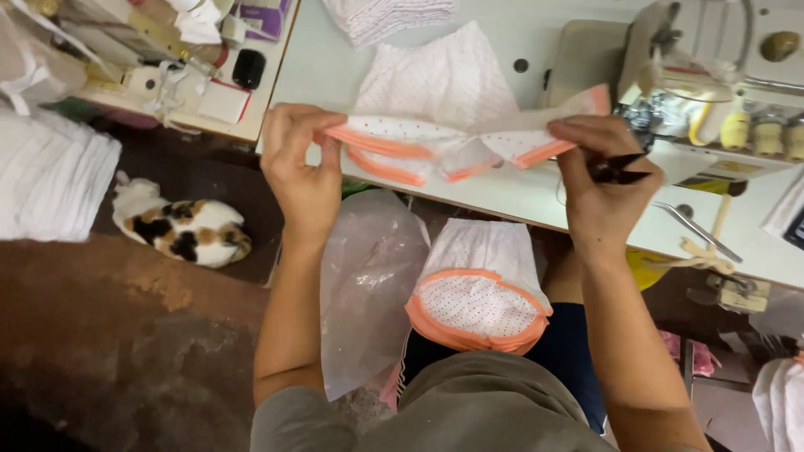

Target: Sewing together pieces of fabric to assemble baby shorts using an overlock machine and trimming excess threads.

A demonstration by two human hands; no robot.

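The left hand [300, 172] pinches one end of a white dotted fabric piece with orange trim [435, 144], fingers closed tight on the hem, while the right hand [599, 180] grips the other end and also clasps a small pair of dark thread snips [618, 167] against the palm. The fabric piece is stretched between the two hands, held in the air just above the front edge of the white desk [502, 188]. More white dotted cloth [444, 79] lies flat on the desk behind it, and a sewing machine [720, 59] stands at the right, near the right hand. A stack of finished orange-edged pieces [477, 297] rests on the person's lap, beside a clear plastic bag [368, 276] that hangs below the desk. On the brown floor [126, 335] to the left, well apart from the hands, a calico cat [184, 228] lies curled near a pile of white cloth [50, 176].
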